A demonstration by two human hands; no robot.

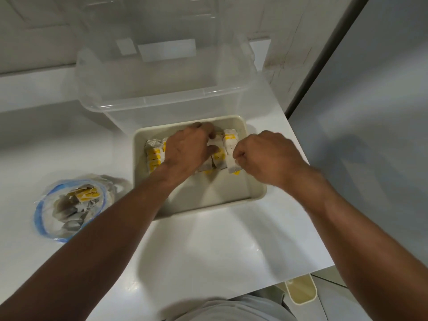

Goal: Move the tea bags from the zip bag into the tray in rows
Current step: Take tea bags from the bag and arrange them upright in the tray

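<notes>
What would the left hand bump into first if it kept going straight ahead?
Probably the tray, at its far wall, just beyond the tea bags that the left hand holds. Depth is hard to judge.

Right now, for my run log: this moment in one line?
left hand: grips tea bags in tray | right hand: pinches rightmost tea bag | row: tray's far half | zip bag: not empty

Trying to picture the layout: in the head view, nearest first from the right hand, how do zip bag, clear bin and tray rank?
1. Tray, directly below the right hand.
2. Clear bin, just behind the tray.
3. Zip bag, far off to the left.
</notes>
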